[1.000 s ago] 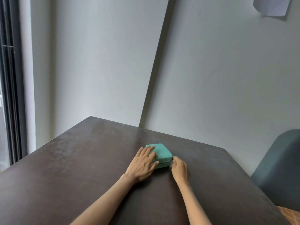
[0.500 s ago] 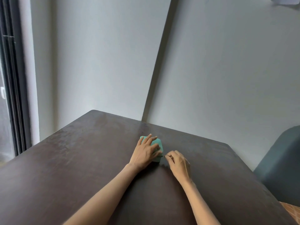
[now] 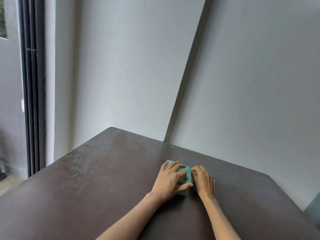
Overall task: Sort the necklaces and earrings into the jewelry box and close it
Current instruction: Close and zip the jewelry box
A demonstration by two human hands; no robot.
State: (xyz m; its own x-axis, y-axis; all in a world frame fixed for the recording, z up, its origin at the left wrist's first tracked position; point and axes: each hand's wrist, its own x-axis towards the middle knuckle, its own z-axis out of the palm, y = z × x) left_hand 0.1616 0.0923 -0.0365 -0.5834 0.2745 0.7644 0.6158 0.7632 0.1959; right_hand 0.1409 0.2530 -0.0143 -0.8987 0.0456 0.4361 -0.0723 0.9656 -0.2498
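The table (image 3: 97,179) looks like dark brown wood — a low sheen, with paler mottled patches across its top; the jewelry box (image 3: 187,172) is teal, matt and soft-looking, like faux leather or fabric; the wall (image 3: 129,66) is smooth matt paint — grey-white, flat.

dark brown table (image 3: 97,179), teal jewelry box (image 3: 187,172)

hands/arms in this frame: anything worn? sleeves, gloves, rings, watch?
Both forearms are bare as far as the frame shows: no sleeves in view. The left hand and right hand have no gloves. No watch or bracelet on either wrist. No rings show on the visible fingers, though the right hand's fingertips are too small and curled to check fully.
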